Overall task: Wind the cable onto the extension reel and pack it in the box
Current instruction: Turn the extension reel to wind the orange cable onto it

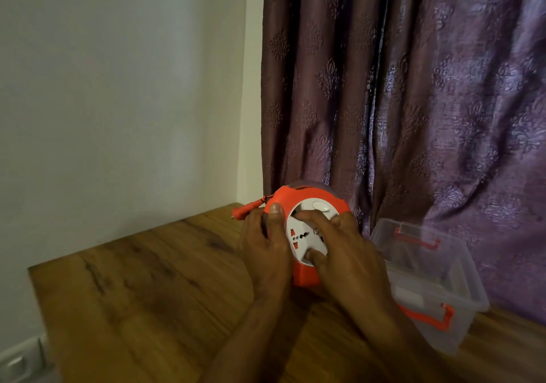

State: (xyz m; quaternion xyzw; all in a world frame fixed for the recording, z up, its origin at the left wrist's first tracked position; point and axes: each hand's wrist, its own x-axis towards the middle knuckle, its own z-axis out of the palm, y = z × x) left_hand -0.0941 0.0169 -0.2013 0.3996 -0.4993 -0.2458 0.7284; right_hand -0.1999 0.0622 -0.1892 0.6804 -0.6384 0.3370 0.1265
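An orange extension reel (307, 198) with a white socket face (301, 235) stands tilted on the wooden table (133, 279). My left hand (266, 244) grips its left rim, thumb on the orange edge. My right hand (342, 249) lies on the white centre disc, fingers pressed into it. A short end of orange cable with its plug (246, 210) sticks out at the reel's upper left. A clear plastic box (437, 282) with orange latches stands open just right of the reel.
A purple patterned curtain (413, 87) hangs close behind the reel and box. A pale wall (118, 87) borders the table at the back left. The table's left edge drops off near a wall socket (20, 362).
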